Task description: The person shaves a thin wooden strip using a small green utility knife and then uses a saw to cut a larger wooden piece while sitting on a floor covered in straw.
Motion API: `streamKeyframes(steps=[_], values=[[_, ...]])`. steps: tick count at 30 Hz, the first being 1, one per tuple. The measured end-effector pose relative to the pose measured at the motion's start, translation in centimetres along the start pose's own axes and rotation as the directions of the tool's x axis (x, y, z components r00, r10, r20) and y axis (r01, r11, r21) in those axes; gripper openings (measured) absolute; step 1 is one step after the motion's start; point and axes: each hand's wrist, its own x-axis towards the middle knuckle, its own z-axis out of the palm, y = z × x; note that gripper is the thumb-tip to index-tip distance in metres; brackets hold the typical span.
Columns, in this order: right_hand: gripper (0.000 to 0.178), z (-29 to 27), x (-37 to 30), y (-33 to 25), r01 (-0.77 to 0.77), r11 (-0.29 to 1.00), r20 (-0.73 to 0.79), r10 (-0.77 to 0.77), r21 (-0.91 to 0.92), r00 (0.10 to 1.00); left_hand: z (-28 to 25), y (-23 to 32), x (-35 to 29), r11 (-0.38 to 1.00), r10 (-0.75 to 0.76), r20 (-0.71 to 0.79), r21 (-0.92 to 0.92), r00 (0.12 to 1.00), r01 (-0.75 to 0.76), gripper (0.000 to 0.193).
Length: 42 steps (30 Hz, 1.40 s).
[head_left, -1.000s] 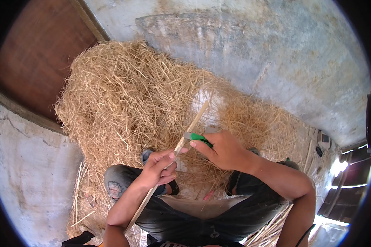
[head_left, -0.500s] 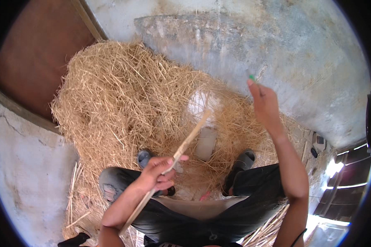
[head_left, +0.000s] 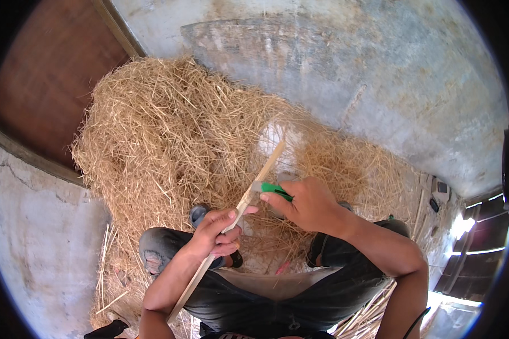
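My left hand [head_left: 218, 233] is closed around a long pale strip of wood or bamboo [head_left: 266, 168], which slants from beside my left forearm up to the right. In my right hand [head_left: 308, 204] I grip a green-handled utility knife [head_left: 277, 190]. Its short blade meets the strip a little above my left fingers. The knife lies across the strip, and the blade's edge is too small to make out. Both hands are above my lap, between my spread knees.
A big heap of thin shavings [head_left: 152, 130] lies ahead, against the stained wall [head_left: 333, 68]. A brown door panel [head_left: 51, 73] stands at the far left. Long strips [head_left: 362, 316] lie beside my right thigh. Small dark objects [head_left: 440, 189] rest by the wall at right.
My right hand has swung down and left from near the wall, bringing the knife blade onto the strip. My left hand keeps its hold, almost unmoved.
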Motion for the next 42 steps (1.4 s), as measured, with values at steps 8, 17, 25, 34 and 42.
streamKeyframes(steps=[8,17,25,34,42], values=[[0.048,-0.7,1.3,2.0,0.019,0.985,-0.128,-0.041,-0.172,0.991,-0.1,-0.5,0.7,0.981,0.102,-0.093,0.172,0.990,-0.085,0.046],[0.058,-9.3,4.7,9.5,-0.418,0.907,-0.505,0.336,-0.055,0.795,-0.2,-1.3,-0.9,0.951,0.143,0.001,0.278,0.990,-0.138,0.044],[0.055,-3.6,0.4,1.1,-0.179,0.983,-0.130,0.183,0.042,0.974,-0.3,-1.3,-0.2,0.855,0.294,-0.070,0.465,0.953,-0.230,0.043],[0.054,1.6,0.0,0.6,-0.018,0.998,0.036,0.016,0.062,0.999,0.7,-1.7,0.9,0.721,0.390,-0.107,0.653,0.914,-0.231,0.043],[0.061,-0.4,1.8,4.1,-0.071,0.991,-0.080,0.061,-0.117,0.995,-0.5,-2.7,0.7,0.645,0.421,-0.119,0.736,0.899,-0.205,0.041]])
